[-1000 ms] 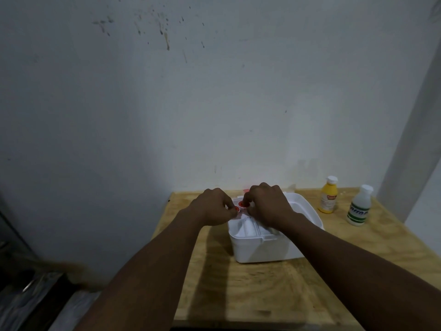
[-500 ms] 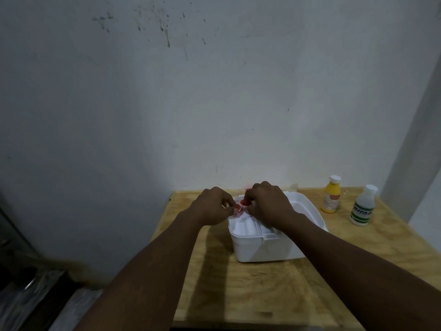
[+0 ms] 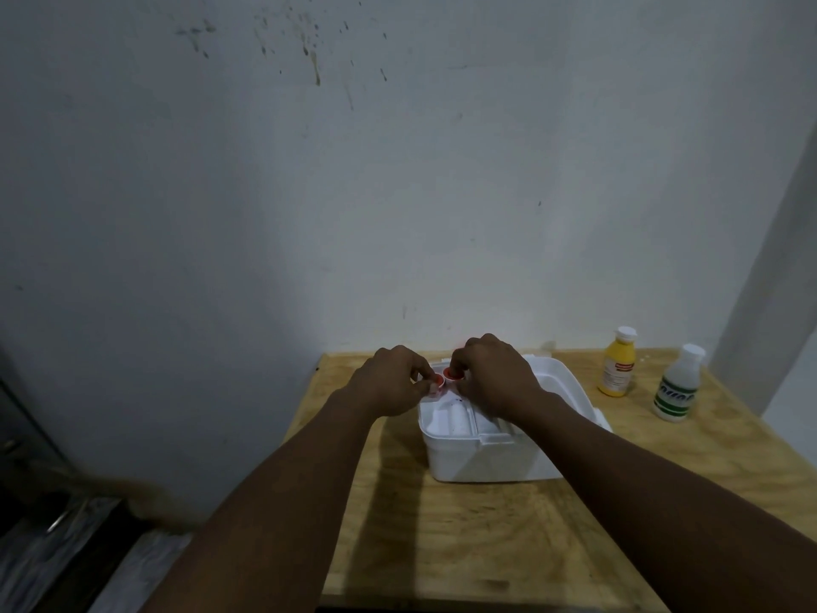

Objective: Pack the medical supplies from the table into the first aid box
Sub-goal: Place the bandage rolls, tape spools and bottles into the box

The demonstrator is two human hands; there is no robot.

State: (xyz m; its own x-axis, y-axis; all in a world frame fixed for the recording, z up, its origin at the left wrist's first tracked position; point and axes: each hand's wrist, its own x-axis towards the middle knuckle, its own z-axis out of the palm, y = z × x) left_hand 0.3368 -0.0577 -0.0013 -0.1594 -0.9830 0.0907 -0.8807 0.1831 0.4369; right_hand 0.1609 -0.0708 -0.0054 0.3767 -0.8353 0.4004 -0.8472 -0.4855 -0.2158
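Both hands work at the far left corner of the white first aid box [image 3: 495, 453], which sits mid-counter [image 3: 486, 546]. The left hand [image 3: 389, 384] and right hand [image 3: 495, 378] each pinch a small red-capped item [image 3: 444, 377] with closed fingers. A slip could drop it outside the box. The yellow bottle [image 3: 616, 362] and white bottle [image 3: 678, 384] wait near the counter's far right corner, well apart from the fingers

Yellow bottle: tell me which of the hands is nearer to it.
Right. The right hand rests on the first aid box, beside the yellow bottle; the left hand sits farther away, at the box's left edge.
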